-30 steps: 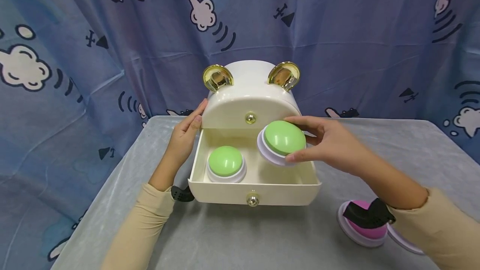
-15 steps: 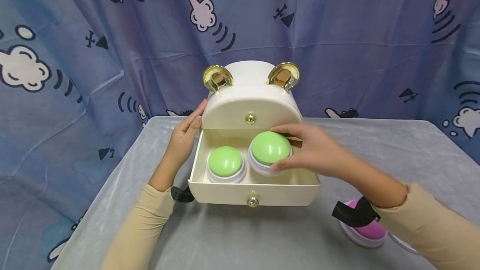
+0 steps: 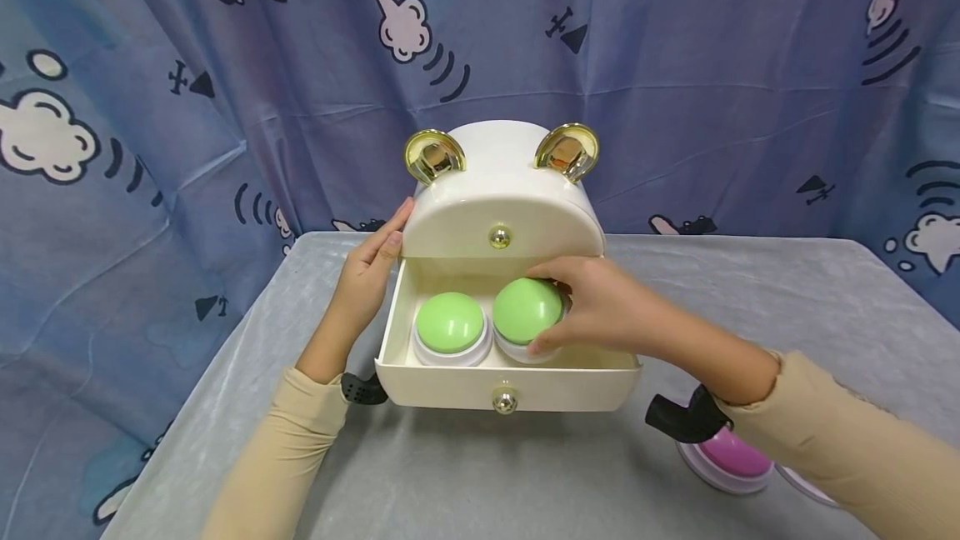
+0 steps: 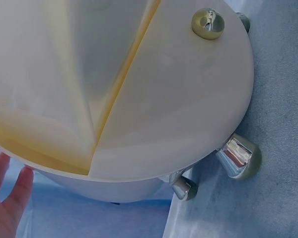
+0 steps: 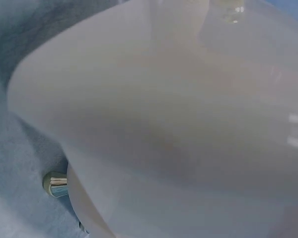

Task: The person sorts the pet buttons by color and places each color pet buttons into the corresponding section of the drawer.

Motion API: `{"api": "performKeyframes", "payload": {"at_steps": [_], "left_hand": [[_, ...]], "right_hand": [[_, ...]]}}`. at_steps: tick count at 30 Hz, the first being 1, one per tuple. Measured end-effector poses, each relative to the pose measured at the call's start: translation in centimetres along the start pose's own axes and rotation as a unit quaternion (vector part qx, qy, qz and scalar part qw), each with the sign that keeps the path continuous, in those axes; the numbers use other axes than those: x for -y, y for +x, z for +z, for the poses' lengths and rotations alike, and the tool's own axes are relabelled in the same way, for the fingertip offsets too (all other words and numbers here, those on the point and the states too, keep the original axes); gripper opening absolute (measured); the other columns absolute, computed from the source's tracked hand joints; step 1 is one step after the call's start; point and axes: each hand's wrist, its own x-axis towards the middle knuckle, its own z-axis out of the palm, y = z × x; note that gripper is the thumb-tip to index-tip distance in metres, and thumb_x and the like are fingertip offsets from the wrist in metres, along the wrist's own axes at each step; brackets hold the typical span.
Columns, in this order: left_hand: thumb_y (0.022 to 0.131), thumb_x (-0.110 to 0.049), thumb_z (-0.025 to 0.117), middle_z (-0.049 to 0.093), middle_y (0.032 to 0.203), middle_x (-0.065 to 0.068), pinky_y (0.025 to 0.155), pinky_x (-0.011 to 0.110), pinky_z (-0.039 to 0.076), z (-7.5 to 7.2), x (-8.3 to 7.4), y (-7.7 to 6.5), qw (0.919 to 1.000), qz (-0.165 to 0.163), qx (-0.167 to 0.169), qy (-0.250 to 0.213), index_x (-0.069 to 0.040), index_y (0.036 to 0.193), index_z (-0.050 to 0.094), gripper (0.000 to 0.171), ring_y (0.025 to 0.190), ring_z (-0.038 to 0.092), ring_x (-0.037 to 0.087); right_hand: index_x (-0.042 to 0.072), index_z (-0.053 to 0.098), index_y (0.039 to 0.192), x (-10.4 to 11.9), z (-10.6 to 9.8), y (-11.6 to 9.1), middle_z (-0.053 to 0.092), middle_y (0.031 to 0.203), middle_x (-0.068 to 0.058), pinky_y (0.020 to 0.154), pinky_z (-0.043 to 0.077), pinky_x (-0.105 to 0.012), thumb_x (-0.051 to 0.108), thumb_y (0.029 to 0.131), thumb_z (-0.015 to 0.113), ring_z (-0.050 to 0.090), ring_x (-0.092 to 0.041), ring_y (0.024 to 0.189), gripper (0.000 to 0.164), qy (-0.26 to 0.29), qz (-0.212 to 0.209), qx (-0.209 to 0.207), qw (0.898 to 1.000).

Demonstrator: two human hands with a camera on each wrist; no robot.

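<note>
A white cabinet [image 3: 504, 165] with two gold ears stands in the middle, its lower drawer [image 3: 585, 391] pulled out. Inside, at the left, sits a round green push button [image 3: 450, 322] on a white base. My right hand [image 3: 600, 307] holds a second green push button [image 3: 527, 309] right beside it in the drawer, thumb at the near side and fingers at the far side. My left hand [image 3: 366, 277] rests with extended fingers along the cabinet's left side; the left wrist view shows its fingers [image 4: 21, 191] at the drawer wall. The right wrist view catches only white cabinet surfaces [image 5: 139, 124].
A pink push button [image 3: 729, 458] lies on the grey cloth table [image 3: 480, 473] at the front right, partly beneath the right wrist's black camera mount [image 3: 686, 417]. Next to it, a pale rim [image 3: 804, 487] shows from under the sleeve. A blue patterned curtain [image 3: 675, 90] hangs behind.
My right hand has moved left and down, bringing the tilted green push button from above the drawer's right part to beside the other one. The left hand has stayed in place.
</note>
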Motion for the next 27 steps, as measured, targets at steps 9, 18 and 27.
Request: {"api": "performKeyframes", "payload": {"at_steps": [9,18,27], "left_hand": [[0.109,-0.018,0.038,0.038,0.16,0.002,0.125,0.032,0.027,0.0,-0.2,-0.1,1.0,0.0,0.002,0.004,-0.009,0.149,0.045,0.042,0.149,0.033,0.013],[0.109,-0.018,0.038,0.038,0.16,0.003,0.125,0.032,0.027,0.0,-0.1,-0.1,1.0,0.0,0.001,0.001,-0.008,0.149,0.045,0.042,0.149,0.033,0.014],[0.109,-0.016,0.038,0.038,0.159,0.004,0.125,0.031,0.026,0.0,-0.1,0.0,1.0,0.005,0.001,-0.004,-0.007,0.149,0.045,0.042,0.15,0.032,0.014]], "right_hand": [[0.01,0.071,0.116,0.2,0.0,0.4,0.073,0.103,0.0,0.082,0.053,-0.033,0.028,0.062,0.094,0.062,-0.015,0.09,0.062,-0.009,-0.007,0.023,1.0],[0.006,0.07,0.118,0.1,-0.2,1.1,0.073,0.104,-0.002,0.083,0.053,-0.033,0.026,0.063,0.094,0.062,-0.016,0.091,0.063,-0.025,-0.01,0.054,0.998],[0.008,0.072,0.109,0.3,-0.5,1.3,0.07,0.095,0.001,0.08,0.05,-0.031,0.027,0.062,0.094,0.06,-0.016,0.086,0.055,-0.046,0.002,0.093,0.995]]}}
